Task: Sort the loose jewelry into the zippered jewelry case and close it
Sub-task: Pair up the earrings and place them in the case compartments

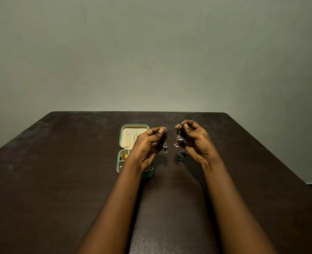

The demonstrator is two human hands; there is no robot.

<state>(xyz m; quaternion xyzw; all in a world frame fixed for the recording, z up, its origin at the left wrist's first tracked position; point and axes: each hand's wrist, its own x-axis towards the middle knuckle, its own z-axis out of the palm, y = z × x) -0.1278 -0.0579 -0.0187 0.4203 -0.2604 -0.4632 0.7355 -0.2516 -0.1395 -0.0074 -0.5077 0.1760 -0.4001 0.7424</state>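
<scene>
Both forearms reach in over the dark table (60, 180), wrists raised off it.

jewelry case (119, 158) is left of centre and lies open, zip undone. Its base is partly hidden under the left wrist. gold pieces (123, 157) already sit in 1 near-left compartment; I can't read the other compartments.

dark cluster (182, 155) of loose jewelry lies on the table just right of the case, below the right palm, unsorted.

left hand (147, 146): thumb and forefinger pinch the top of the left earring (165, 144), other fingers curled in. right hand (197, 142): same pinch on the right earring (178, 139), post sticking up past the fingertips. The 2 drops hang free, close together but apart.

My read: they are held by the tops so the beaded ends hang untangled, and side by side to check they are a pair before stowing.

lid (127, 132) lies flat beyond the base, chains (133, 139) hanging against its cream lining.

Grey wall (151, 52) is behind.

Judgement: mid-task. The pair and cluster still have to go in, then the zip.
</scene>
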